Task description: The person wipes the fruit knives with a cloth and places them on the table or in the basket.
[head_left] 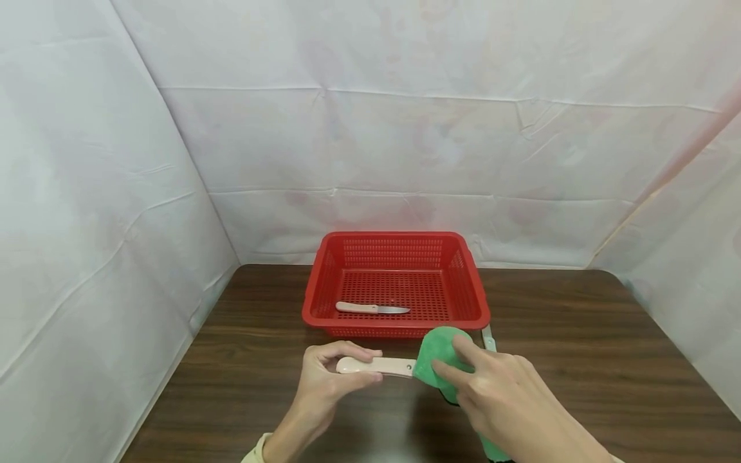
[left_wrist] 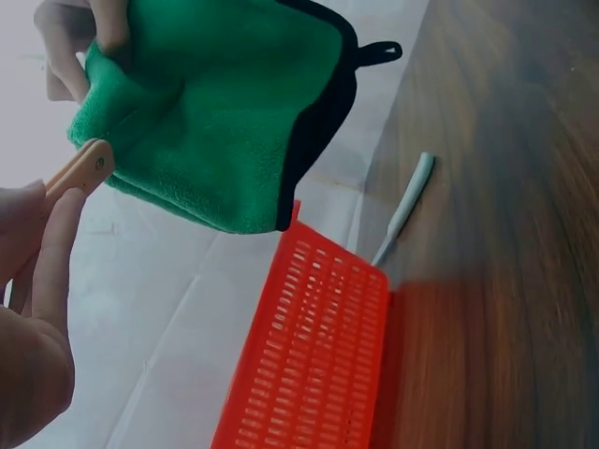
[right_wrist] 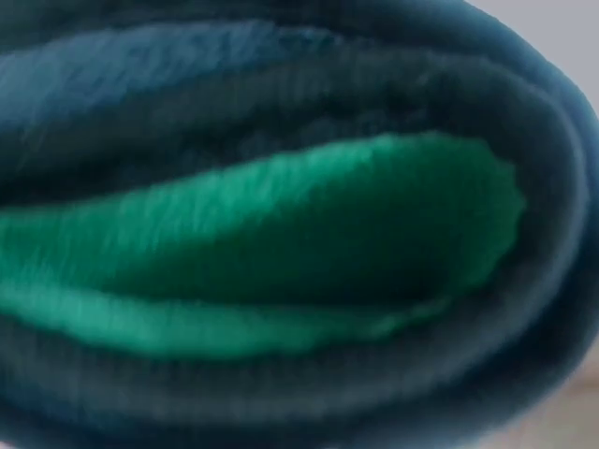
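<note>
My left hand pinches the cream handle of a knife between thumb and fingers, in front of the basket. The knife lies roughly level, and its blade is hidden by a folded green cloth. My right hand grips this cloth around the blade end, fingers pressing on it from above. In the left wrist view the cloth hangs with a dark edge and a small loop. Only the cloth's layered folds fill the right wrist view, blurred and close.
Behind the hands stands a red plastic basket. One knife with a cream handle lies inside it, near the front wall. Another knife with a pale handle lies on the dark wooden table, just right of the basket. White sheeting surrounds the table.
</note>
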Demonstrator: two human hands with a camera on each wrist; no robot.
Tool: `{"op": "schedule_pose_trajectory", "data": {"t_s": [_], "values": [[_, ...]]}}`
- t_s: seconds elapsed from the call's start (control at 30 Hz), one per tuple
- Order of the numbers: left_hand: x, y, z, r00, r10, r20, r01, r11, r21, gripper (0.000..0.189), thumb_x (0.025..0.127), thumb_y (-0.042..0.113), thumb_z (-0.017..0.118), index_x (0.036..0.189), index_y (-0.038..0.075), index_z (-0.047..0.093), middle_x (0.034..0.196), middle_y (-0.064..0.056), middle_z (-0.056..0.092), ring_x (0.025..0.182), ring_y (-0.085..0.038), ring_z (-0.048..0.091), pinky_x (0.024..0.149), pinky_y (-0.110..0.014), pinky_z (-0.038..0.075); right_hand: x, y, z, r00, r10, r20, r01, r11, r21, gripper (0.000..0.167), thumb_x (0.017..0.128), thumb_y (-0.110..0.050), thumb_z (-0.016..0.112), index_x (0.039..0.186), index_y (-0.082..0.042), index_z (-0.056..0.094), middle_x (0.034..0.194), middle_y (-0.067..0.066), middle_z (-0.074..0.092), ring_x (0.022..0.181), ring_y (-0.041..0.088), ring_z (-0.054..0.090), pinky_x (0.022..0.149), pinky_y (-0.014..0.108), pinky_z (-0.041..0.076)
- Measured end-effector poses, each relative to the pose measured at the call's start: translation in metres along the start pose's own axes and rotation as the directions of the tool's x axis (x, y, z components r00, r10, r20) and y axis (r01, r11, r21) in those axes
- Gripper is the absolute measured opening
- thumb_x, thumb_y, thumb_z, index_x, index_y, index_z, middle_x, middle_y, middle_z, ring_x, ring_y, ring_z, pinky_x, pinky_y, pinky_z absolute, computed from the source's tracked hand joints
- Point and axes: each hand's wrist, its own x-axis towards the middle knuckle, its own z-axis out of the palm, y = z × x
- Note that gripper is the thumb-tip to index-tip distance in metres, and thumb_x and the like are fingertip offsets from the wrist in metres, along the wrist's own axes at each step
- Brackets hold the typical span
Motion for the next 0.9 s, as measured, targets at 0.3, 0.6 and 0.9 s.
{"op": "schedule_pose_trajectory", "data": {"t_s": [0.3, 0.6, 0.9], "values": [[0.001, -0.001, 0.002, 0.999, -0.021, -0.027, 0.020, 0.998, -0.053, 0.026, 0.065, -0.014, 0.076, 0.083, 0.003, 0.072, 0.091, -0.018, 0.071, 0.082, -0.026, 0.068, 0.068, -0.030, 0.056, -0.003, 0.002, 0.002, 0.999, -0.002, 0.049, 0.002, 1.000, 0.016, 0.039, 0.058, 0.004, 0.061, 0.089, -0.021, 0.067, 0.089, -0.002, 0.049, 0.050, 0.000, 0.022, 0.040, 0.010, 0.019], [-0.001, -0.002, -0.007, 1.000, 0.006, -0.019, -0.008, 0.994, -0.106, 0.031, 0.067, -0.017, 0.072, 0.085, 0.009, 0.074, 0.094, -0.017, 0.071, 0.084, -0.027, 0.067, 0.070, -0.033, 0.056, -0.018, 0.012, 0.002, 1.000, 0.007, 0.024, -0.008, 1.000, 0.013, 0.048, 0.082, -0.013, 0.024, 0.091, -0.019, 0.071, 0.092, -0.003, 0.051, 0.052, -0.002, 0.015, 0.042, 0.008, 0.016], [0.003, 0.002, -0.019, 0.998, -0.048, -0.052, 0.043, 0.996, -0.084, 0.029, 0.065, -0.018, 0.073, 0.083, 0.005, 0.071, 0.098, -0.026, 0.067, 0.084, -0.029, 0.067, 0.069, -0.049, 0.055, -0.028, 0.019, 0.000, 0.999, 0.054, 0.003, -0.054, 0.999, 0.003, 0.046, 0.080, -0.013, 0.029, 0.096, -0.018, 0.072, 0.092, -0.003, 0.047, 0.053, -0.005, 0.014, 0.041, 0.008, 0.014]]}}
